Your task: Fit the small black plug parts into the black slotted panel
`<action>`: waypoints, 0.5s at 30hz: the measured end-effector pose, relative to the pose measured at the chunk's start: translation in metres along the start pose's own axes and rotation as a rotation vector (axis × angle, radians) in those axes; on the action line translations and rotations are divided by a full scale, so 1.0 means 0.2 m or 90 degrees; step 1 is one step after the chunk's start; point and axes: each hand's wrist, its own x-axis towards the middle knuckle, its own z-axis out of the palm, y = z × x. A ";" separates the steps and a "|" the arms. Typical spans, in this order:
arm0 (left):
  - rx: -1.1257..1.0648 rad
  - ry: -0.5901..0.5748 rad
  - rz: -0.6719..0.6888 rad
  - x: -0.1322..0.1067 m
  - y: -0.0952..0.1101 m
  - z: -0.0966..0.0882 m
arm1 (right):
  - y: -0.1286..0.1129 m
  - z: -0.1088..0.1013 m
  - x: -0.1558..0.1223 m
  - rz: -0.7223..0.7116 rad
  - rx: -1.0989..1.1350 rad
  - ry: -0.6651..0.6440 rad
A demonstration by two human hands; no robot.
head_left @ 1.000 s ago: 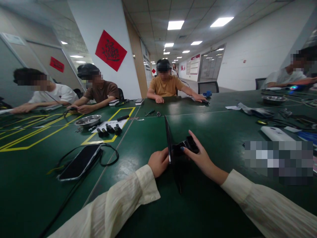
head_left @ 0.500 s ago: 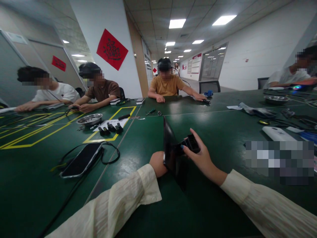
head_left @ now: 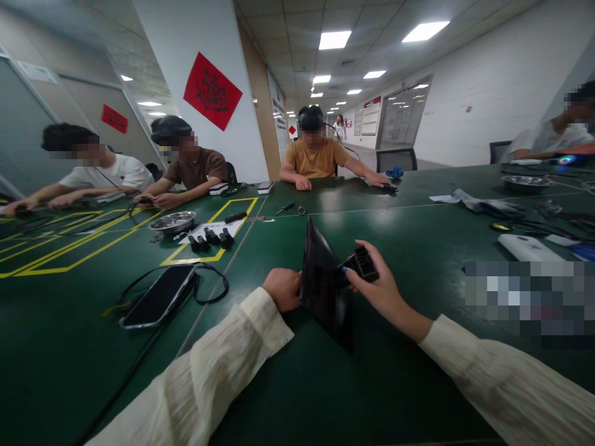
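Observation:
A thin, glossy black panel (head_left: 325, 282) stands tilted above the table in front of me, seen nearly edge-on. My left hand (head_left: 282, 288) is closed at its left side; the panel hides some of the fingertips. To the right, my right hand (head_left: 379, 282) grips a black blocky part with slots (head_left: 365, 263) between thumb and fingers. This part meets the panel's right face; I cannot tell whether the two are joined.
On the green table (head_left: 409, 384), a phone (head_left: 160, 296) with a black cable lies at left. Beyond it are several black cylindrical parts (head_left: 211, 238) and a metal bowl (head_left: 173, 222). A white device (head_left: 527, 248) lies at right. Several people sit around the table.
My left hand has shifted up and left along the panel's left side, and more of it shows. The panel has turned slightly. My right hand keeps its hold on the slotted part.

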 end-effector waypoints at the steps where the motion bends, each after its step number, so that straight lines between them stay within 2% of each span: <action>1: 0.103 -0.015 0.017 0.00 0.00 -0.04 | 0.00 0.00 0.00 -0.002 -0.011 -0.003; 3: 0.248 -0.026 0.000 0.01 0.01 -0.11 | 0.00 0.00 0.00 -0.011 -0.032 0.000; 5: 0.323 -0.027 -0.033 0.02 0.00 -0.15 | -0.01 0.01 0.00 -0.022 -0.042 0.012; 11: 0.366 0.044 -0.115 0.05 -0.10 -0.16 | -0.03 0.03 0.05 -0.061 -0.106 0.036; 15: 0.368 0.073 -0.174 0.06 -0.13 -0.17 | -0.04 0.05 0.11 -0.106 -0.182 0.009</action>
